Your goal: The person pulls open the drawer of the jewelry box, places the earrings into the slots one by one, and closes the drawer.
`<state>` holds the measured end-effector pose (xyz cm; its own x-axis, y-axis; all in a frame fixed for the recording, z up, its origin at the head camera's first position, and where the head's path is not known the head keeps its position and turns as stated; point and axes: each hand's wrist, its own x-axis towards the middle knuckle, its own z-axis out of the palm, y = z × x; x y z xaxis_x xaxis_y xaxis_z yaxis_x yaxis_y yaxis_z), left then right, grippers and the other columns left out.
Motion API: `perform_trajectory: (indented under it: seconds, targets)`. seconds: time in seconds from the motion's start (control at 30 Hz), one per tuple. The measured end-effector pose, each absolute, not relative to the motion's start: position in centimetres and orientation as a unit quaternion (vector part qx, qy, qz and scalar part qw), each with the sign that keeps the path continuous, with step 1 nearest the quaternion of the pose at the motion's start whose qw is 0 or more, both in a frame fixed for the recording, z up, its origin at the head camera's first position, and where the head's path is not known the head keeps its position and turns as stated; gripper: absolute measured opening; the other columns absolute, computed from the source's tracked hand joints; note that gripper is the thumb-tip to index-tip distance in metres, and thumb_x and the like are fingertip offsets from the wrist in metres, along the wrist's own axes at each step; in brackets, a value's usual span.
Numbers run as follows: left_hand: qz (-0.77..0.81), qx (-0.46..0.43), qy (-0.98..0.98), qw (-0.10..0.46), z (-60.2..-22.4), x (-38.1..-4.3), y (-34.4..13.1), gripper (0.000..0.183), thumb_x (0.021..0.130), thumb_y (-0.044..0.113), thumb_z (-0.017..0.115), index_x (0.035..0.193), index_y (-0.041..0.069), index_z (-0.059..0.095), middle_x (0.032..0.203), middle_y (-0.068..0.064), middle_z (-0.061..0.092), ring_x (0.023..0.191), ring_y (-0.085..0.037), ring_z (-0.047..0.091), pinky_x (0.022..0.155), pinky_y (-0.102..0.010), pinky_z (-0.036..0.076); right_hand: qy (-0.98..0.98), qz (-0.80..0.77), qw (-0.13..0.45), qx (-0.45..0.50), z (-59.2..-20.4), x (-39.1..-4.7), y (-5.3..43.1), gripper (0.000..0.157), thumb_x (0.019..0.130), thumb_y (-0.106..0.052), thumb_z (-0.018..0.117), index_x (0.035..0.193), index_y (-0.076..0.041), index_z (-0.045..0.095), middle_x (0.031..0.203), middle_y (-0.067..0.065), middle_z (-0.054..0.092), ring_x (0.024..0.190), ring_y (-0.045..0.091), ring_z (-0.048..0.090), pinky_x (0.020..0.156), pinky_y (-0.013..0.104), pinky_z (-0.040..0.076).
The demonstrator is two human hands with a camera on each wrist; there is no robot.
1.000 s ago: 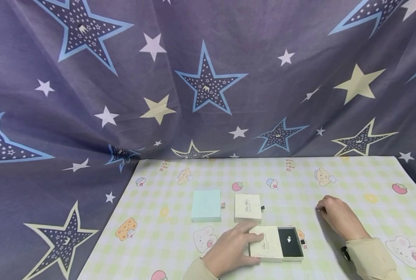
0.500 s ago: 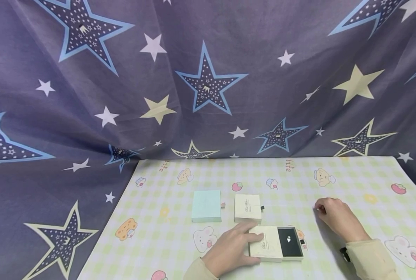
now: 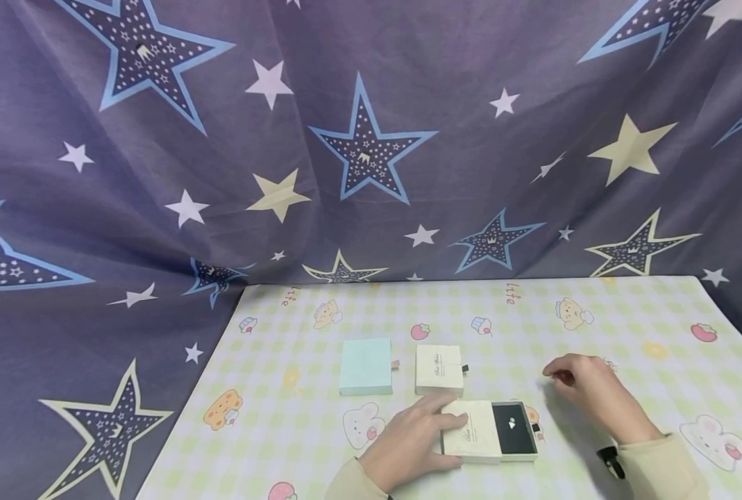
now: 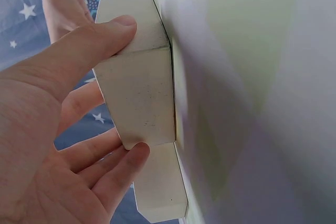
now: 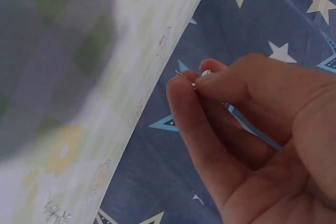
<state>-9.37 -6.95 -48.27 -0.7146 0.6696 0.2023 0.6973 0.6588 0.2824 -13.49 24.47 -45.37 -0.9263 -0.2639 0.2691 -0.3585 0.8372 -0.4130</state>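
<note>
My left hand [image 3: 405, 434] grips the sleeve of a cream jewelry box [image 3: 484, 437], thumb on the near side and fingers over the top and far side. Its drawer [image 3: 525, 444] is pulled out to the right; a small shiny white piece [image 3: 511, 423] lies on the black lining. In the left wrist view, thumb and fingertips press on opposite sides of the sleeve [image 4: 139, 98]. To the right of the drawer, my right hand [image 3: 598, 392] is raised above the table. Between thumb and index finger it pinches an earring [image 5: 206, 73] with a white bead and thin wire.
Behind the gripped box stand a closed smaller cream box [image 3: 439, 367] with a black tab and a mint-green box [image 3: 366, 364] with a pink tab. A small silvery piece [image 5: 56, 213] lies on the checked tablecloth [image 3: 633, 333]. A starry curtain [image 3: 445, 173] hangs behind.
My right hand has moved left toward the open drawer and lifted slightly, uncovering a small silvery piece behind it. The left hand still holds the box; the view has shifted slightly.
</note>
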Motion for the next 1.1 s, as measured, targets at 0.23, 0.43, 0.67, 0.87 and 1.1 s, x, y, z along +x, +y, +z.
perform_trajectory:
  seconds: [0.23, 0.43, 0.67, 0.87, 1.1]
  targets:
    - [-0.175, -0.373, -0.911, 0.033, -48.3, -9.5, -7.0, 0.058, 0.077, 0.045, 0.082, 0.129, 0.023, 0.067, 0.151, -0.004, 0.048, 0.135, -0.017, 0.049, 0.106, -0.03, 0.046, -0.945, 0.261, 0.097, 0.173, -45.0, -12.6, 22.8, 0.018, 0.075, 0.008, 0.075, 0.086, -0.006, 0.075, 0.085, 0.004, 0.073, 0.068, 0.012, 0.066, 0.065, 0.029, 0.058]
    - [-0.174, -0.375, -0.91, 0.038, -48.4, -9.5, -7.0, 0.058, 0.077, 0.045, 0.082, 0.128, 0.023, 0.068, 0.15, -0.004, 0.048, 0.135, -0.017, 0.049, 0.106, -0.029, 0.046, -0.937, 0.284, 0.086, 0.184, -44.5, -11.7, 21.3, 0.016, 0.076, 0.007, 0.074, 0.085, -0.006, 0.074, 0.083, 0.0, 0.071, 0.066, 0.008, 0.066, 0.062, 0.025, 0.058]
    - [-0.179, -0.372, -0.91, 0.031, -48.5, -9.5, -7.0, 0.058, 0.077, 0.045, 0.081, 0.129, 0.024, 0.067, 0.151, -0.002, 0.047, 0.135, -0.016, 0.049, 0.106, -0.029, 0.045, -0.94, 0.291, 0.011, 0.177, -44.5, -11.2, 19.9, 0.013, 0.078, 0.002, 0.075, 0.087, -0.007, 0.075, 0.086, 0.0, 0.072, 0.069, 0.007, 0.066, 0.063, 0.025, 0.057]
    - [-0.178, -0.373, -0.91, 0.033, -48.5, -9.6, -7.1, 0.058, 0.077, 0.045, 0.081, 0.13, 0.024, 0.066, 0.151, -0.002, 0.047, 0.136, -0.015, 0.048, 0.107, -0.028, 0.045, -0.928, 0.312, -0.016, 0.205, -44.9, -10.9, 19.1, 0.011, 0.079, 0.0, 0.076, 0.087, -0.007, 0.075, 0.086, 0.001, 0.073, 0.069, 0.005, 0.066, 0.061, 0.023, 0.056]
    - [-0.18, -0.375, -0.909, 0.032, -48.5, -9.6, -7.1, 0.058, 0.077, 0.045, 0.081, 0.13, 0.024, 0.066, 0.151, -0.002, 0.046, 0.136, -0.016, 0.048, 0.107, -0.028, 0.045, -0.925, 0.312, -0.046, 0.211, -45.6, -11.0, 19.2, 0.011, 0.08, -0.001, 0.077, 0.087, -0.008, 0.075, 0.086, -0.001, 0.072, 0.069, 0.002, 0.064, 0.061, 0.02, 0.054]
